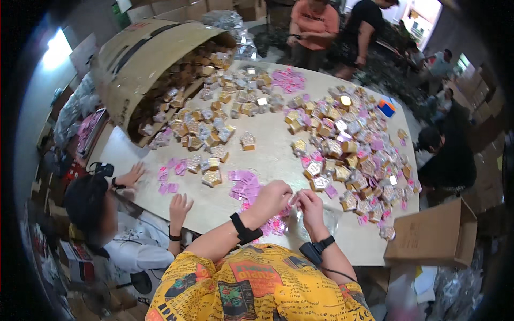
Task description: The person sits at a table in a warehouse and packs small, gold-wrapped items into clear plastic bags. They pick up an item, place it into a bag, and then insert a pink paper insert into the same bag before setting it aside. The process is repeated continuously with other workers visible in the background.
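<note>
My left hand [276, 199] and my right hand [310, 207] meet close together over the near edge of the table. Both are closed, fingertips pinched; what lies between them is too small to make out. A transparent plastic bag [331, 218] lies under and beside my right hand. Below my left hand are small bright pink pieces [276, 224], and just beyond it a pile of pink-purple packets [245, 185]. A large heap of gold and silver faceted boxes [348, 147], mixed with pink packets, spreads to the right.
A big carton [160, 51] lies tipped at the far left, spilling more gold boxes [201, 125]. An open carton [428, 232] stands at the right edge. A co-worker's hands [181, 208] are over the table's left side. Other people stand beyond the table.
</note>
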